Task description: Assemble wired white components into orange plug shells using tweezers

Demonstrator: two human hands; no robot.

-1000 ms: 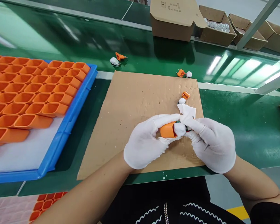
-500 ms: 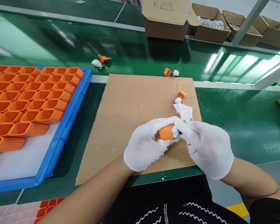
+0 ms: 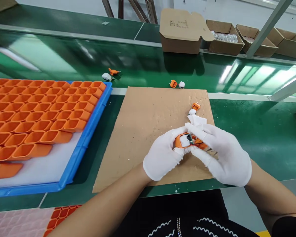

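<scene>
Two hands [image 3: 164, 154] [image 3: 224, 158] over cardboard [image 3: 143, 131]; green bench [image 3: 249, 121], wall [image 3: 194, 5].

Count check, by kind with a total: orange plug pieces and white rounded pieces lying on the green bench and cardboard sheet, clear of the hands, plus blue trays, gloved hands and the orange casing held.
Orange plug pieces: 3
White rounded pieces: 3
Blue tray: 1
Gloved hands, left hand and right hand: 2
Orange casing: 1
Total: 10
</scene>
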